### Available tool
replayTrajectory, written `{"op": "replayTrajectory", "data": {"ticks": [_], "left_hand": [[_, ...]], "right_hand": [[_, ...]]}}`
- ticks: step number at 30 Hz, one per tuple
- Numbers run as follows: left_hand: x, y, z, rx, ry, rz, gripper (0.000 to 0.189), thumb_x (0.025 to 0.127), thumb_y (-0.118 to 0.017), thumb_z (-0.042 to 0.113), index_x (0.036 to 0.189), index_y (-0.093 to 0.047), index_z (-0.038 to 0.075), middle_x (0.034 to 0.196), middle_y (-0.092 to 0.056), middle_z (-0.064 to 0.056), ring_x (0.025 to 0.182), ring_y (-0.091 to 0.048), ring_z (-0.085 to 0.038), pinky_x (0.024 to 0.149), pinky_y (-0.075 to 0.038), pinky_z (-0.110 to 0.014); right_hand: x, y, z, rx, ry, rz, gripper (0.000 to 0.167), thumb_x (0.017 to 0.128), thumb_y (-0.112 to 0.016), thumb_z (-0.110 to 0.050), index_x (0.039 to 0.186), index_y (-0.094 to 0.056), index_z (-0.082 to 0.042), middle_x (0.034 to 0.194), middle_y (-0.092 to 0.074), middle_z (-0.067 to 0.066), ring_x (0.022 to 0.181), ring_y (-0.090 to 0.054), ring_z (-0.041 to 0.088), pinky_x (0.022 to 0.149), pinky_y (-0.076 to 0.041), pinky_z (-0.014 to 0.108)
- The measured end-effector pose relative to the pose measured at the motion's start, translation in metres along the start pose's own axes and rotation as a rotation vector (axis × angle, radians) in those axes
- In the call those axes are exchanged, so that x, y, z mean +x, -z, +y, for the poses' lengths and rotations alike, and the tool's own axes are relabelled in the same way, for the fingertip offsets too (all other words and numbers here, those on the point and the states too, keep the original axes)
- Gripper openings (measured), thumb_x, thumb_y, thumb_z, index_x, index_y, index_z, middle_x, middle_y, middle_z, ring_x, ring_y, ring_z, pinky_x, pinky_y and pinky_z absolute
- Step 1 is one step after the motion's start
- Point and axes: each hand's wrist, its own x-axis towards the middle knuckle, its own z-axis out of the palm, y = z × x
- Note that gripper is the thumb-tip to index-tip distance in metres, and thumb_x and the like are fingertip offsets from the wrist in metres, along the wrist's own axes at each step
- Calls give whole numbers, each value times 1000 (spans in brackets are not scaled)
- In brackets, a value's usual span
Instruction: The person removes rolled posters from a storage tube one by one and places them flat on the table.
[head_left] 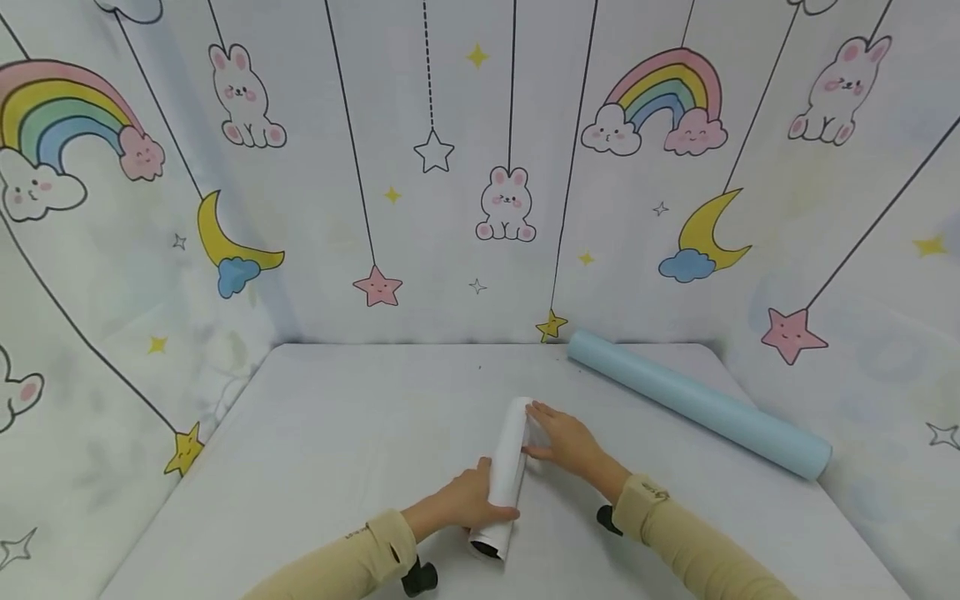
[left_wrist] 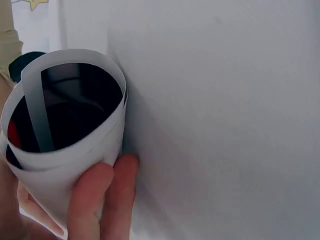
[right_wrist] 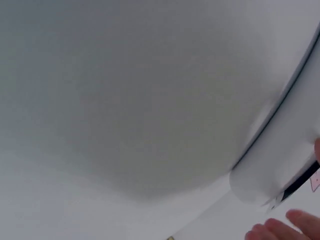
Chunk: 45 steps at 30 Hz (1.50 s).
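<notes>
Nothing is readable, the marks (head_left: 654, 492) on both cuffs (head_left: 393, 537) being too small.

I could pass a hand over the table (head_left: 360, 417) left of the white roll (head_left: 510, 471), and past its far end up to the back wall (head_left: 442, 250); rightward, the light-blue roll (head_left: 697, 404) lies aslant as a barrier, a strip of table separating it from my right hand (head_left: 570, 443); my left sleeve (head_left: 345, 558) blocks the near left.

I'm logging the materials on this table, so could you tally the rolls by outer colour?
White roll: 1, gripped by the left hand
Light blue roll: 1, lying beyond the right hand
Total: 2 rolls
</notes>
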Motion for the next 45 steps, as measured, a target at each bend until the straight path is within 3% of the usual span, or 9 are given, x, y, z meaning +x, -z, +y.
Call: {"op": "replayTrajectory", "data": {"ticks": [6, 10, 14, 20, 26, 33, 38, 42, 45], "left_hand": [[2, -8, 4, -150, 58, 20, 90, 74, -73, 38, 127, -25, -16, 85, -50, -17, 56, -57, -19, 42, -49, -31], [4, -9, 5, -171, 76, 38, 89, 74, -74, 38, 125, -26, -16, 86, -49, -18, 56, -57, -20, 41, -49, -32], [5, -8, 5, -186, 72, 40, 85, 75, -73, 37, 122, -28, -17, 85, -50, -18, 57, -58, -21, 43, -49, -33], [5, -9, 4, -213, 67, 24, 83, 76, -71, 37, 120, -29, -19, 85, -51, -17, 64, -58, -21, 54, -50, -34], [7, -6, 3, -259, 57, 19, 83, 77, -71, 35, 120, -27, -21, 85, -49, -17, 61, -58, -21, 51, -50, -34], [6, 2, -1, -313, 78, -47, 70, 78, -71, 31, 115, -34, -15, 84, -50, -17, 56, -60, -23, 47, -51, -36], [3, 7, -2, -187, 82, -51, 69, 78, -70, 38, 114, -40, -12, 83, -53, -15, 57, -60, -23, 47, -51, -36], [1, 12, 1, 99, 1, 97, 99, 71, -74, 46, 133, -26, -15, 112, -50, -25, 84, -60, -31, 58, -51, -40], [2, 16, 4, 334, -94, 225, 116, 64, -78, 51, 143, -15, -6, 139, -30, -25, 115, -45, -36, 70, -49, -46]], "right_hand": [[3, -1, -8, 29, -113, -79, 70, 78, -69, -39, 129, -47, 3, 116, -59, 22, 102, -59, 34, 83, -48, 42], [3, -4, -13, 41, -100, -105, 47, 82, -68, -32, 114, -59, 1, 108, -63, 17, 99, -60, 30, 82, -48, 41], [4, -6, -20, 61, -43, -94, 32, 83, -67, -26, 105, -60, -4, 103, -65, 13, 94, -62, 28, 79, -50, 40], [6, -7, -29, 38, 23, -135, 44, 81, -67, -35, 112, -59, -4, 118, -59, 16, 105, -58, 31, 83, -48, 42], [6, -5, -39, -66, 27, -205, 52, 80, -65, -44, 121, -59, -11, 133, -49, 13, 115, -51, 31, 79, -50, 43], [5, -13, -54, -144, 9, -256, 62, 74, -67, -52, 123, -59, -16, 138, -40, 18, 111, -54, 29, 70, -51, 38], [7, -13, -59, -174, 8, -256, 63, 71, -69, -54, 121, -60, -17, 134, -44, 20, 106, -57, 31, 69, -51, 38], [8, -15, -59, -182, 8, -257, 66, 70, -68, -57, 123, -60, -19, 133, -45, 22, 105, -58, 32, 72, -51, 40], [9, -15, -58, -191, 20, -256, 70, 70, -67, -59, 127, -57, -20, 134, -44, 22, 104, -58, 33, 73, -51, 42]]}}
